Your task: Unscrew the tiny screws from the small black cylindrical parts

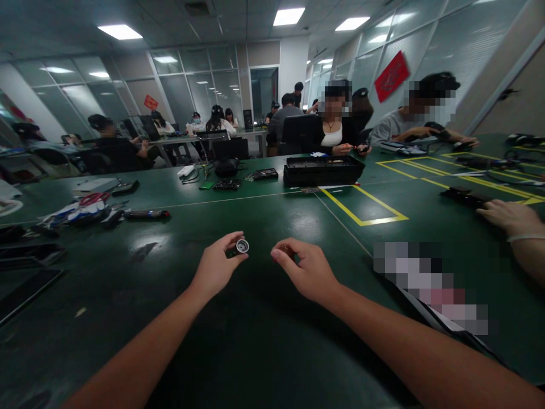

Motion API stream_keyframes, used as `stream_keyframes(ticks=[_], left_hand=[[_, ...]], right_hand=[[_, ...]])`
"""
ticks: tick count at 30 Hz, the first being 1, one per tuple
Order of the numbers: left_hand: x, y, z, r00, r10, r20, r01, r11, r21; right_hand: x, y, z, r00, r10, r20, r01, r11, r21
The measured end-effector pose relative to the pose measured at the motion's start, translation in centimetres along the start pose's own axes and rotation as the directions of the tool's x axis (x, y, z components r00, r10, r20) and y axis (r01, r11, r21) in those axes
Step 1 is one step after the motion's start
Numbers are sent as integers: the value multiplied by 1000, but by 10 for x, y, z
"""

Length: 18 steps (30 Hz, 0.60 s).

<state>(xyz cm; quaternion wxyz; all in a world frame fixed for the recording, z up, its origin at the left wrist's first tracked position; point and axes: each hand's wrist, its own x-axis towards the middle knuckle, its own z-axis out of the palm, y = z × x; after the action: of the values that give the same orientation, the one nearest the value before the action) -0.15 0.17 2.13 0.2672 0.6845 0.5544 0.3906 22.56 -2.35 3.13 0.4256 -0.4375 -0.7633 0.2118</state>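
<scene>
My left hand (215, 264) is closed around a small dark cylinder with a silver ring end (242, 246). Its round end faces right and toward me, and a few dark spots show inside the ring. Across a short gap, my right hand (310, 271) is curled, thumb against fingers, on a small reddish-brown piece (288, 250). Fingers cover most of that piece, so its kind cannot be made out. Both hands are above the dark green table (255, 341), apart from each other.
A long black bin (323, 172) stands ahead, by a yellow-taped rectangle (361, 222). Left lie a dark cylindrical tool (147, 215) and a heap of cables and gloves (87, 211). At right, a co-worker's hand (511, 217) touches a black part (464, 197). Other people sit beyond.
</scene>
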Motion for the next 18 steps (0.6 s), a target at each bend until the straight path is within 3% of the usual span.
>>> stream_keyframes(ticks=[3,6,18], left_hand=[[-3,-17,3,996,84,23,-86,986,144],[-7,-27,3,987,146,65,-155,973,172],[-10,-24,1,981,168,96,-181,973,145]], right_hand=[[-2,3,0,996,-29,-87,35,998,60],[-3,5,1,994,-44,-103,55,993,104],[-3,5,4,998,-60,-20,60,998,22]])
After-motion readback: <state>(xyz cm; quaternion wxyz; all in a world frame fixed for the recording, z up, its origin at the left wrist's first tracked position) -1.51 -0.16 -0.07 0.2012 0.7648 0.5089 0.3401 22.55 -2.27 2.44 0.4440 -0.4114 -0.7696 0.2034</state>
